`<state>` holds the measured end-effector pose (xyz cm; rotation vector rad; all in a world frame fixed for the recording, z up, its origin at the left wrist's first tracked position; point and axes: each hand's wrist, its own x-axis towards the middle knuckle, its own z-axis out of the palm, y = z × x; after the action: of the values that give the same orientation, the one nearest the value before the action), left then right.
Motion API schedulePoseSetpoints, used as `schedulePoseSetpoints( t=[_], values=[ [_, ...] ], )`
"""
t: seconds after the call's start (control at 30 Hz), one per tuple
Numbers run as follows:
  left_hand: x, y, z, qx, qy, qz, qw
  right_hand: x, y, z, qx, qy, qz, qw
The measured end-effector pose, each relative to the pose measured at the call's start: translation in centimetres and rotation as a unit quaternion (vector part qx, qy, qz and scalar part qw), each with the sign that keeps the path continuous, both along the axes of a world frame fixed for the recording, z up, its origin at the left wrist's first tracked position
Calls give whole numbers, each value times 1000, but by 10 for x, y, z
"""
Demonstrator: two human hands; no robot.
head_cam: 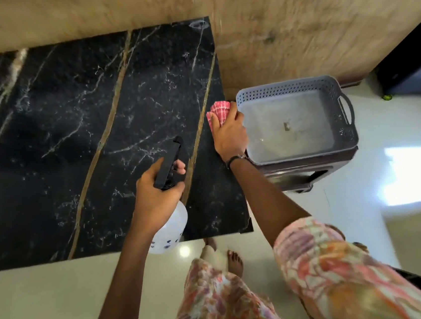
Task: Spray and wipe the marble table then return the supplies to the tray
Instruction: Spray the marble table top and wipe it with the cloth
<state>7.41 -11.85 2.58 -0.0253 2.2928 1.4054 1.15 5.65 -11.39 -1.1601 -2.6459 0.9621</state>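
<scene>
Head view: left hand (155,191) is gripping a spray bottle (171,225) over the marble table (71,135); right hand (229,134) is clutching a pink cloth (216,112) beside the grey tray (287,89).

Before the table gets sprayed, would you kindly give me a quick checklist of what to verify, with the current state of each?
1. Spray bottle in the left hand: ok, grip closed around its neck.
2. Nozzle aimed over the marble table: ok, black head points across the top.
3. Checked cloth ready: ok, in the right hand at the table's right edge.
4. Table free of objects: ok.
5. Grey tray nearby: ok, empty, beside the table.
6. Liquid in bottle: cannot tell.
</scene>
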Motion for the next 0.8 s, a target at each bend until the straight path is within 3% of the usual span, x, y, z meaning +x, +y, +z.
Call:
schedulePoseSetpoints(
  t=[0.17,0.3,0.53,0.8],
  values=[
    [-57,10,-1,-3,25,-12,1000,5,-9,-4,107,-5,47,993],
    [-109,22,0,11,32,-24,999,21,-17,-13,111,-5,49,993],
    [-191,45,-6,-1,68,-73,995,-107,26,-12,150,-6,37,988],
    [-262,63,-15,23,89,-86,992,-224,67,-14,173,-84,58,980]
  ],
)
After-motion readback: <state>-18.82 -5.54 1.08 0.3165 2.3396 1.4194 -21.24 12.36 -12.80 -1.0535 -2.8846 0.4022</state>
